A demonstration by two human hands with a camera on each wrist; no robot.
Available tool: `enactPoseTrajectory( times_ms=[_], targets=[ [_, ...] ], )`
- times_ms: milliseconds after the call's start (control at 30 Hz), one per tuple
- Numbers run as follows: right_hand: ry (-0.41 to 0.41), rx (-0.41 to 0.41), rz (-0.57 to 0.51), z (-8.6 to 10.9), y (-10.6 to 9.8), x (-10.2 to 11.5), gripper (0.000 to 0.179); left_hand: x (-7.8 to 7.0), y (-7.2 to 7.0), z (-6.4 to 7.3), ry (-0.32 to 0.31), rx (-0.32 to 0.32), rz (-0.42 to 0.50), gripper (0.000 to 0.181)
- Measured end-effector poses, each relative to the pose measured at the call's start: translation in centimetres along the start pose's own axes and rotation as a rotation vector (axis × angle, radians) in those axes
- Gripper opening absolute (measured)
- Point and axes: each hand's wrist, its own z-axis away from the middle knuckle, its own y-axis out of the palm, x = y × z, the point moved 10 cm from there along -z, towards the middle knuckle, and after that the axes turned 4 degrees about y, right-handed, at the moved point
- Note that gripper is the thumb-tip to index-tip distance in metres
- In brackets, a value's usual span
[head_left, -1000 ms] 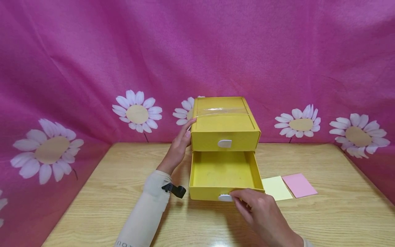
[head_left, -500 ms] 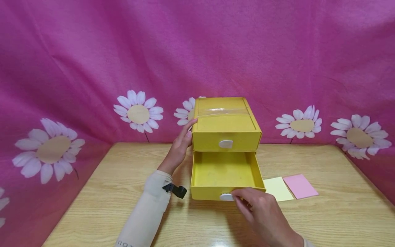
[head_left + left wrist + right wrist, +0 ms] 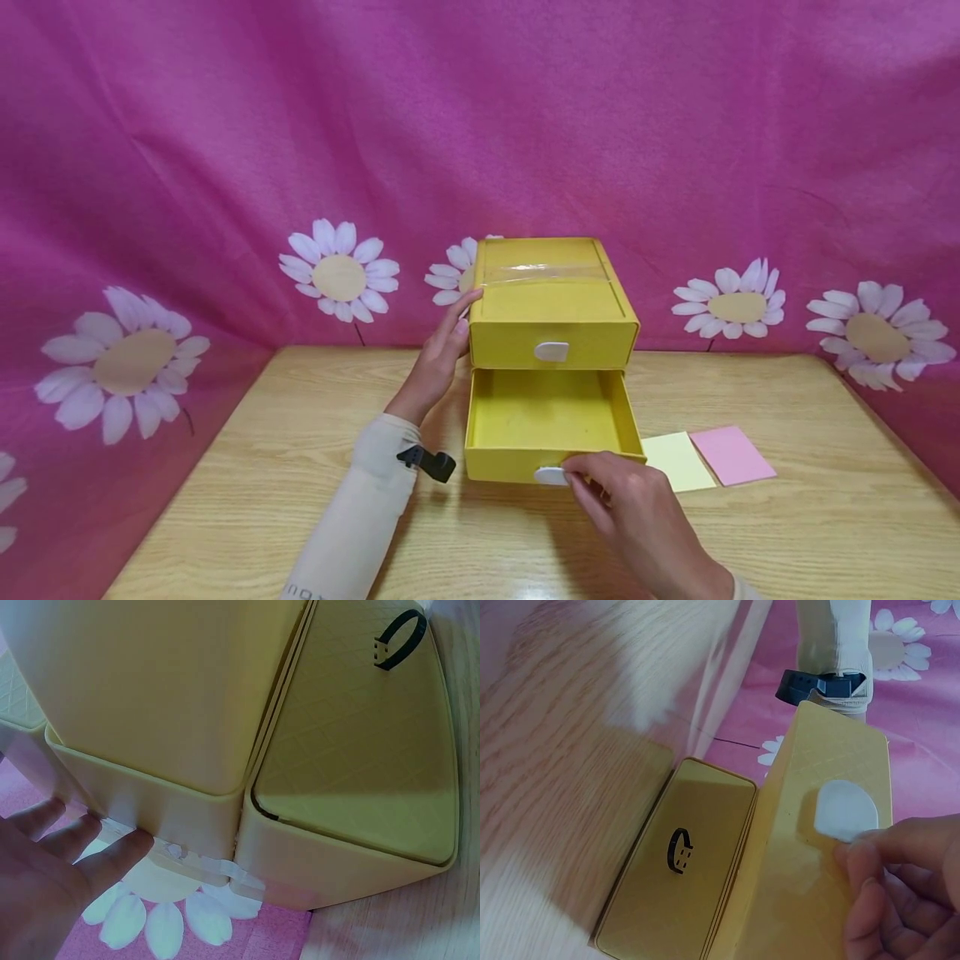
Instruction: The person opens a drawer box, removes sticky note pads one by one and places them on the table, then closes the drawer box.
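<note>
A yellow drawer unit (image 3: 551,300) stands on the table, its stacked sections joined by clear tape. Below the top drawer, a yellow drawer (image 3: 551,408) is pulled well out, with a bare floor inside. My right hand (image 3: 645,508) pinches the white tab handle (image 3: 551,476) on its front, thumb against fingertips, plain in the right wrist view. Against the unit's left side rests my left hand (image 3: 435,362), fingers extended. In the left wrist view those fingertips (image 3: 139,838) touch the side wall near the tape. A lowest drawer (image 3: 679,892) with a black handle is shut; the head view hides it.
On the wooden table (image 3: 285,483), a pale yellow sticky-note pad (image 3: 681,462) and a pink one (image 3: 732,455) lie right of the unit. Behind hangs a magenta cloth (image 3: 600,125) with daisies. A black strap (image 3: 427,462) circles the left sleeve.
The pulled-out drawer has slid slightly inward, my right hand moving with its handle. My left hand keeps its place on the unit's side. The whole view has shifted a little.
</note>
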Motion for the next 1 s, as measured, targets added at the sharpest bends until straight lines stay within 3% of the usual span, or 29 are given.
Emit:
enactPoseTrajectory(
  times_ms=[467, 1000],
  targets=[
    [0.066, 0.026, 0.056, -0.6, 0.3, -0.5, 0.017, -0.1, 0.1, 0.1, -0.011, 0.004, -0.005, 0.046],
    [0.053, 0.013, 0.062, -1.1, 0.6, -1.1, 0.017, 0.1, 0.0, 0.1, -0.009, -0.002, -0.004, 0.046]
  ],
)
